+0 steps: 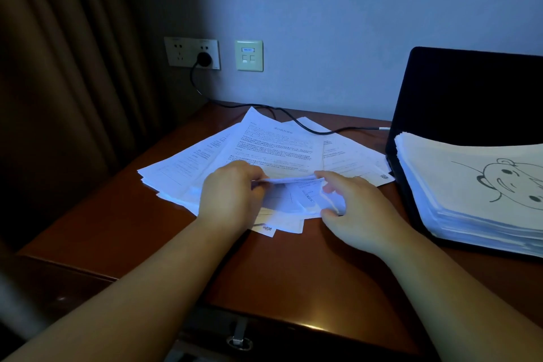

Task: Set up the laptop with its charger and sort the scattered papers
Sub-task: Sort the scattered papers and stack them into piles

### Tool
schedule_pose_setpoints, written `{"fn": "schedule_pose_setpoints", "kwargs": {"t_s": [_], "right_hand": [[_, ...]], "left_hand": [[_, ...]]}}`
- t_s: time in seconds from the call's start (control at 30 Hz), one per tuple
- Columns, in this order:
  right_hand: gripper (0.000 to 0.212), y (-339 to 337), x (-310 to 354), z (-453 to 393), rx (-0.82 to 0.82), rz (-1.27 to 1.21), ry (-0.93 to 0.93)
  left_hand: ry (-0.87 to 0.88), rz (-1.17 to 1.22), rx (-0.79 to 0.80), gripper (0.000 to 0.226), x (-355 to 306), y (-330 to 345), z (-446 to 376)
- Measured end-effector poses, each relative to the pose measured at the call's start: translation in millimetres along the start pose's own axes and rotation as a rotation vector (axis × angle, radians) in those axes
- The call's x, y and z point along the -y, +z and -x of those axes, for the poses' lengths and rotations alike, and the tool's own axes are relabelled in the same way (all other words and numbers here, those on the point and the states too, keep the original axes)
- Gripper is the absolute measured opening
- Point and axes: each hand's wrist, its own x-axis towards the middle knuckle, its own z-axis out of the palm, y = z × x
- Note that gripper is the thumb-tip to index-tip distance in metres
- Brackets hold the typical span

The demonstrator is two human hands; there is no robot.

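Both bare forearms reach in from the near edge and converge over a loose spread of printed papers lying fanned on the brown counter, left of centre. The left hand lies palm down, knuckles up, its fingers curled and pinching the left end of a thin bundle of sheets raised just above the spread. The right hand is turned with its thumb side up; its forefinger and thumb are clamped on the right end of the same bundle, while the other fingers curl under the bent corners of lower sheets. The bundle runs edge-on between the two hands, roughly level.

At the right, the black laptop stands open, its dark screen facing the person. A thick stack of papers rests on its base, the top sheet bearing a line drawing of a cartoon face. A black charger cable runs from a plug in the wall socket at far left, down onto the counter, across the far edge of the scattered papers, and toward the laptop's left side; whether its tip is seated I cannot tell. A pale wall plate sits just right of the socket. A brown curtain hangs at the left.
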Motion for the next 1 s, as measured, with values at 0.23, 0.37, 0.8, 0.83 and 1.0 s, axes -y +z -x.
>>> {"fn": "schedule_pose_setpoints", "kwargs": {"t_s": [0.23,0.37,0.8,0.83,1.0], "right_hand": [[0.092,-5,5,2,0.003,-0.044,0.014],[0.109,-6,3,3,0.041,-0.064,-0.021],[0.034,2,-3,2,-0.014,-0.069,-0.124],[0.033,2,-3,2,-0.027,-0.077,-0.142],[0.03,3,-5,0,-0.053,-0.121,-0.169]], "left_hand": [[-0.045,0.097,-0.06,0.057,-1,-3,0],[-0.043,0.138,-0.113,0.055,2,-3,1],[0.16,0.242,0.041,0.015,2,-3,6],[0.199,0.213,0.092,0.02,2,-3,7],[0.298,0.072,0.245,0.038,-1,-4,8]]}}
